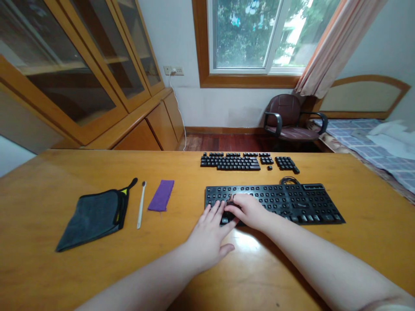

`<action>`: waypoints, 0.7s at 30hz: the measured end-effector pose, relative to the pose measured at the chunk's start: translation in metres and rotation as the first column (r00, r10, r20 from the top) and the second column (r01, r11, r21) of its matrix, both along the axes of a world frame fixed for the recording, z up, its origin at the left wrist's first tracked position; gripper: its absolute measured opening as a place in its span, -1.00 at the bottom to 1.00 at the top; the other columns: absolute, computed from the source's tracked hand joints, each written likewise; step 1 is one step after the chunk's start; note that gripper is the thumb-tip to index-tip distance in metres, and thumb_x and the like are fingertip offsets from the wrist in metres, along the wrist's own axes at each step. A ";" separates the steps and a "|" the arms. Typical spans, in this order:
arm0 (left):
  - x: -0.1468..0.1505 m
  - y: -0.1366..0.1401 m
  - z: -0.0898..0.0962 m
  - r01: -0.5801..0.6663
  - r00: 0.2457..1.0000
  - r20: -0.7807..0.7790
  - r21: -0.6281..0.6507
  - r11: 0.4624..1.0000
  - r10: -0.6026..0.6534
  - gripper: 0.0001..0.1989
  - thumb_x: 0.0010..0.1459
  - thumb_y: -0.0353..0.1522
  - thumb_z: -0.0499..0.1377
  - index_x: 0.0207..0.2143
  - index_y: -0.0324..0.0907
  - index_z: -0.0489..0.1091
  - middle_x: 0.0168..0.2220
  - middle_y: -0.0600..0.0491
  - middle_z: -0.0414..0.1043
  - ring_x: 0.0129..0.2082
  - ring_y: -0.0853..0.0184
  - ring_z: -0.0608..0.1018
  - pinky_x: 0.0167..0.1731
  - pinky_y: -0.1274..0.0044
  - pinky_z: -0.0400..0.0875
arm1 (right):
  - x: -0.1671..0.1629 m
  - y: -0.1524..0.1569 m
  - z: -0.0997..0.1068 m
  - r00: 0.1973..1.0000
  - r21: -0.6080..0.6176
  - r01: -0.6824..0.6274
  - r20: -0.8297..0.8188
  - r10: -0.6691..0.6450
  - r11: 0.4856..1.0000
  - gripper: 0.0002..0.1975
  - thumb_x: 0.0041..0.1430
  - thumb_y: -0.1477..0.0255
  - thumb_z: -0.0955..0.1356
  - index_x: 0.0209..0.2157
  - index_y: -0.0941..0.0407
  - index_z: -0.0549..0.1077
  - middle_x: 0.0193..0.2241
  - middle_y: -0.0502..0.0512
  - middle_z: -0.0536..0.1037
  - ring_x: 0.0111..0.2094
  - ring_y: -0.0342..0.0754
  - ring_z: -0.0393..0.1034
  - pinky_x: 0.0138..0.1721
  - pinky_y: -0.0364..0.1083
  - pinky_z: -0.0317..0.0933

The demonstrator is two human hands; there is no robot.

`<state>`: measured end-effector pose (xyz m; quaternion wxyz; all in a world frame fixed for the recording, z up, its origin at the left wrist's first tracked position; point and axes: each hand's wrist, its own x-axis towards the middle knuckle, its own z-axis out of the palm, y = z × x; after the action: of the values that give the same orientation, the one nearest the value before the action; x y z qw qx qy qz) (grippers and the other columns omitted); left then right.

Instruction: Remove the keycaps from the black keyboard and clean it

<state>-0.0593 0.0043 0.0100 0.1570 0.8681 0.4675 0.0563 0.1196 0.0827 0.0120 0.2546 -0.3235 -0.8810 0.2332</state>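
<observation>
The keyboard (281,200) is lying right of centre on the desk (186,175), with loose keys (238,163) sitting in rows on its far side. The left hand (207,233) is spreading its fingers over the left end; the right hand (249,209) is curling there, its grip hidden. A toothbrush (141,209) is lying left, between grey and purple cloths.

Daylight from the window (244,34) fills the room evenly, its brightest patch outside washed out to white. A hard white glare sits on the tabletop (48,280) just below the hands, and a soft dark shadow runs beneath the right forearm (311,255). The cabinet (94,56) leans, wide-angle stretched, its glass streaked with reflections; fine key detail looks soft.
</observation>
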 end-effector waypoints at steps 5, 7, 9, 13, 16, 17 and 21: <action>-0.002 0.000 -0.005 -0.002 1.000 0.025 0.026 1.000 0.001 -0.36 0.03 -0.07 0.15 0.17 0.07 0.14 0.30 -0.05 -0.12 0.28 -0.01 -0.08 0.18 0.09 -0.09 | 0.003 0.002 0.005 0.977 0.036 -0.213 -0.016 0.214 0.976 -0.87 0.18 0.37 0.30 -0.34 0.08 0.49 -0.35 0.09 0.53 -0.28 -0.08 0.42 -0.22 -0.12 0.28; -0.003 0.000 -0.006 0.002 1.000 0.019 0.026 1.000 -0.003 -0.36 0.02 -0.08 0.17 0.16 0.06 0.16 0.31 -0.05 -0.14 0.28 -0.01 -0.08 0.18 0.09 -0.08 | 0.004 0.002 0.004 0.967 0.068 -0.254 0.005 0.255 0.965 -0.87 0.18 0.40 0.29 -0.29 0.07 0.49 -0.32 0.10 0.55 -0.24 -0.07 0.43 -0.18 -0.09 0.28; -0.003 0.001 -0.005 0.005 1.000 0.012 0.021 1.000 -0.006 -0.35 0.01 -0.10 0.18 0.17 0.07 0.14 0.31 -0.05 -0.19 0.28 -0.02 -0.08 0.18 0.10 -0.08 | 0.004 0.000 0.000 0.969 0.109 -0.245 0.040 0.242 0.963 -0.85 0.19 0.42 0.28 -0.27 0.08 0.49 -0.36 0.11 0.57 -0.30 -0.07 0.46 -0.21 -0.08 0.29; -0.001 0.002 0.000 0.003 1.000 -0.005 -0.019 1.000 -0.003 -0.33 0.00 -0.12 0.19 0.18 0.12 0.11 0.32 -0.05 -0.24 0.27 -0.05 -0.08 0.17 0.09 -0.07 | 0.006 -0.002 -0.003 0.987 0.123 -0.162 0.013 0.161 0.979 -0.81 0.21 0.42 0.26 -0.33 0.09 0.51 -0.43 0.10 0.59 -0.40 -0.07 0.47 -0.30 -0.09 0.31; 0.000 0.003 0.002 0.006 1.000 -0.003 -0.032 0.999 -0.006 -0.29 -0.01 -0.11 0.20 0.20 0.15 0.05 0.33 -0.02 -0.28 0.27 -0.06 -0.09 0.16 0.08 -0.07 | 0.009 0.000 -0.001 0.990 -0.018 0.044 -0.134 -0.046 0.999 -0.79 0.21 0.41 0.25 -0.36 0.06 0.53 -0.40 0.05 0.59 -0.37 -0.08 0.48 -0.29 -0.11 0.32; 0.000 0.003 0.002 0.009 1.000 0.002 -0.027 1.000 -0.009 -0.28 -0.01 -0.11 0.20 0.21 0.16 0.02 0.33 -0.02 -0.29 0.28 -0.05 -0.10 0.16 0.08 -0.07 | 0.010 0.001 0.000 0.974 -0.086 0.120 -0.183 -0.134 0.989 -0.79 0.21 0.40 0.26 -0.37 0.06 0.53 -0.40 0.05 0.60 -0.35 -0.08 0.48 -0.28 -0.11 0.32; -0.001 0.001 0.002 -0.003 1.000 0.012 -0.015 1.000 0.004 -0.30 0.02 -0.14 0.18 0.21 0.17 0.02 0.33 -0.01 -0.26 0.28 -0.04 -0.11 0.17 0.08 -0.08 | 0.008 0.011 -0.007 0.848 -0.416 0.213 -0.370 -0.379 0.884 -0.76 0.14 0.28 0.31 -0.41 0.13 0.53 -0.43 0.10 0.60 -0.40 -0.04 0.49 -0.32 -0.08 0.37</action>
<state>-0.0599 0.0054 0.0120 0.1662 0.8657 0.4685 0.0582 0.1278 0.0933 0.0049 0.4172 -0.4373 -0.6803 0.4146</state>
